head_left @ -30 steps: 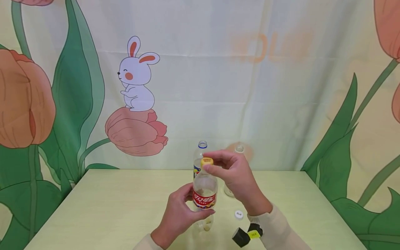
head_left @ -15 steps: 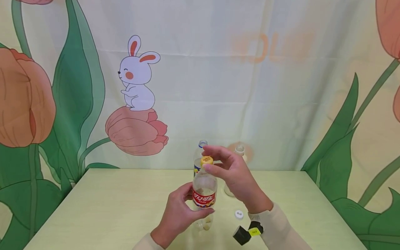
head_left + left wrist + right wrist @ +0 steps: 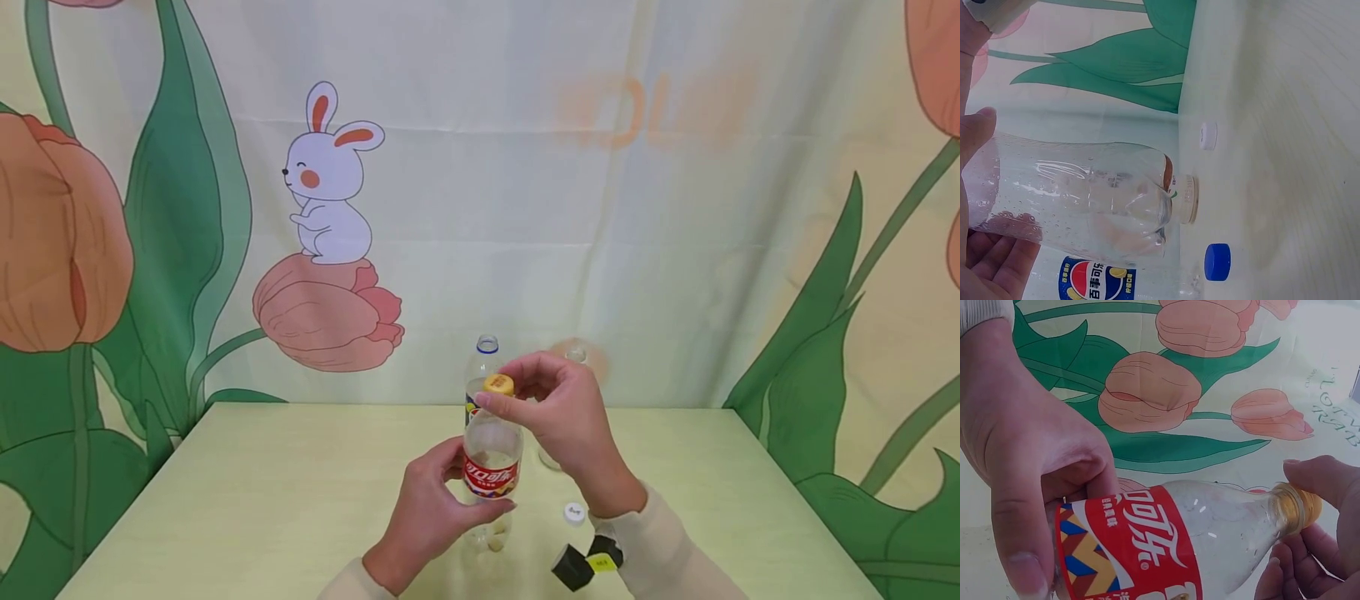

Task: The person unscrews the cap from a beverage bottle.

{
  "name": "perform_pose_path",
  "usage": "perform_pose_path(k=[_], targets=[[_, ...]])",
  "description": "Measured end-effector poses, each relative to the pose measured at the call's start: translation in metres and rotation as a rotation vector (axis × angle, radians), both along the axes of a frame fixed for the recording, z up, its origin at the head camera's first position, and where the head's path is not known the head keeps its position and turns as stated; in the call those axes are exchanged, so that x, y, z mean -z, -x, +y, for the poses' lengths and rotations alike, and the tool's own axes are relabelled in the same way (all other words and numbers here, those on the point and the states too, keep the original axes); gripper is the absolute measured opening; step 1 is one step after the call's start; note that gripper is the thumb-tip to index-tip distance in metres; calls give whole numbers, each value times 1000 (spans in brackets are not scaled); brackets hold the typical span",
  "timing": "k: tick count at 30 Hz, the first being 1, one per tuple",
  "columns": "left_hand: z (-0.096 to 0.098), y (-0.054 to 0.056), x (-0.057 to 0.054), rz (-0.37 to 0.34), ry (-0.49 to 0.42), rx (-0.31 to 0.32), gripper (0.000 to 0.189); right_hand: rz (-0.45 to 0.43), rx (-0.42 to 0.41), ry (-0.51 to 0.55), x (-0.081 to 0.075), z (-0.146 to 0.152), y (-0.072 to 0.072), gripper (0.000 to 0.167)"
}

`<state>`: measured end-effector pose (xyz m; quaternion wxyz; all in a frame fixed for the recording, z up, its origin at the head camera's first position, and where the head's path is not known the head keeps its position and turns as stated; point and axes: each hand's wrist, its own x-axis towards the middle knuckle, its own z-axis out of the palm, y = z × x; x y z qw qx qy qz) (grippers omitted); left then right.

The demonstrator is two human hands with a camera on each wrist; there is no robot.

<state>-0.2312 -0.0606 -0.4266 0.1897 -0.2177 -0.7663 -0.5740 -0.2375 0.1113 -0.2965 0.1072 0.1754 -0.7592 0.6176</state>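
Observation:
My left hand (image 3: 429, 512) grips a clear plastic bottle (image 3: 1219, 525) with a red label (image 3: 1132, 547), holding it upright above the table. On the bottle's neck sits a yellow cap (image 3: 498, 384). My right hand (image 3: 566, 417) pinches that cap, thumb in front and fingers curled behind it. In the right wrist view the cap (image 3: 1309, 507) lies between thumb and fingers at the mouth. The lower part of the held bottle (image 3: 1072, 194) looks empty in the left wrist view, with droplets on its wall.
Behind stands an uncapped bottle (image 3: 487, 345) with a blue neck ring and blue label (image 3: 1096, 278). Another clear bottle (image 3: 551, 458) stands behind my right hand, partly hidden. A white cap (image 3: 574, 512) and a blue cap (image 3: 1217, 262) lie on the table (image 3: 262, 492).
My right thumb has shifted left across the front of the cap. The right fingers, raised off the cap half a second ago, have closed behind it. The left hand and bottle stay put.

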Motion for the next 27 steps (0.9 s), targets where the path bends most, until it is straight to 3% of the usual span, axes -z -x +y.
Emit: perform_pose_path(k=[5,13,18,22,27], targets=[[0,-1,-1,-7,-3,0,63,2,-77,34,2,2,2,27],[0,0,-2,-21,1,8,62,-19,-269,65,9,7,7,34],[-1,1,-1,-5,5,6,62,-23,-321,56,10,8,9,36],[-1,1,-1,-15,9,-3,62,-34,-266,38,9,7,9,45],[0,0,-1,-46,15,-9,63,-39,-77,33,6,1,5,44]])
